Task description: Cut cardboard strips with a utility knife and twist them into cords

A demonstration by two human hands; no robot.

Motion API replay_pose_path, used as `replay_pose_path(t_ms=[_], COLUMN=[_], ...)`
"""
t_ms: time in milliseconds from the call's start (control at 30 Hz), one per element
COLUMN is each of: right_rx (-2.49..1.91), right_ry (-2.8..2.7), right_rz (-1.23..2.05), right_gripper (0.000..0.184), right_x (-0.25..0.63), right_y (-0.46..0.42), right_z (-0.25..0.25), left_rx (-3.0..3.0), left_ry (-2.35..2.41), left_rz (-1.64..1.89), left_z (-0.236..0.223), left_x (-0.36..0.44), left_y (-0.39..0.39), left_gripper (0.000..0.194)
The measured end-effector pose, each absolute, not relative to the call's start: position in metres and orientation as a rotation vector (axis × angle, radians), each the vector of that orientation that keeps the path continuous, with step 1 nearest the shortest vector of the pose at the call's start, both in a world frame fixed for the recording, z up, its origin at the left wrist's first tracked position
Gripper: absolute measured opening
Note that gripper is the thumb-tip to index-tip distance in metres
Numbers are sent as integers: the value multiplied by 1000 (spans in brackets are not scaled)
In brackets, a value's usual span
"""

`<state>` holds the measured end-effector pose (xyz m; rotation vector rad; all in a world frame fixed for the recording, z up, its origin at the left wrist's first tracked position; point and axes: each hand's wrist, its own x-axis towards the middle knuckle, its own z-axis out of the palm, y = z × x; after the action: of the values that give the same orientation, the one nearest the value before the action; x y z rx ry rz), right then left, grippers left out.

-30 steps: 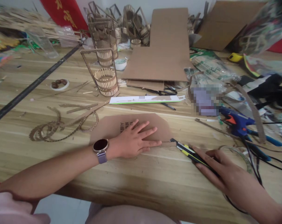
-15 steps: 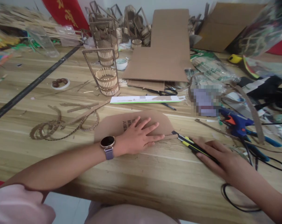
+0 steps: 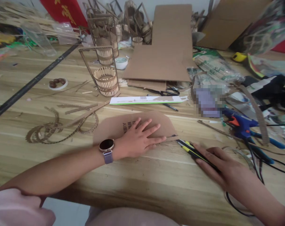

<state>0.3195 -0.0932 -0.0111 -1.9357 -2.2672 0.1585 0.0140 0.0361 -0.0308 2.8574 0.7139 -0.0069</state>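
Observation:
My left hand (image 3: 137, 139) lies flat with its fingers spread on a brown cardboard piece (image 3: 114, 125) with a rounded top edge and black print, on the wooden table (image 3: 142, 175). A watch sits on that wrist. My right hand (image 3: 217, 164) is closed round a black and yellow utility knife (image 3: 188, 148). The knife's blade tip rests at the cardboard's lower right corner, just right of my left fingertips.
Curled cardboard strips (image 3: 53, 127) lie to the left. Behind the cardboard are a white and green ruler (image 3: 147, 99), scissors (image 3: 166, 92), a pen, slatted wooden baskets in frames (image 3: 106, 78) and large cardboard sheets (image 3: 163, 53). A blue glue gun (image 3: 239, 124) and black cables crowd the right.
The knife in my right hand slid a little left along the cardboard's lower edge and then back right. My left hand stayed pressed flat on the cardboard.

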Motion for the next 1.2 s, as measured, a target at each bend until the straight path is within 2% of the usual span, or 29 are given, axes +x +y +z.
replay_pose_path(t_ms=[133, 1200], right_rx=[-1975, -2084], right_ry=[-2274, -2213], right_rz=[252, -33], right_gripper=[57, 56], right_x=[316, 270], right_y=[-97, -105], right_z=[-10, -16], left_rx=[2846, 2849], left_ry=[718, 773], left_rz=[13, -30], left_z=[-29, -25], left_x=[15, 18], left_y=[36, 35], left_gripper=[47, 48])
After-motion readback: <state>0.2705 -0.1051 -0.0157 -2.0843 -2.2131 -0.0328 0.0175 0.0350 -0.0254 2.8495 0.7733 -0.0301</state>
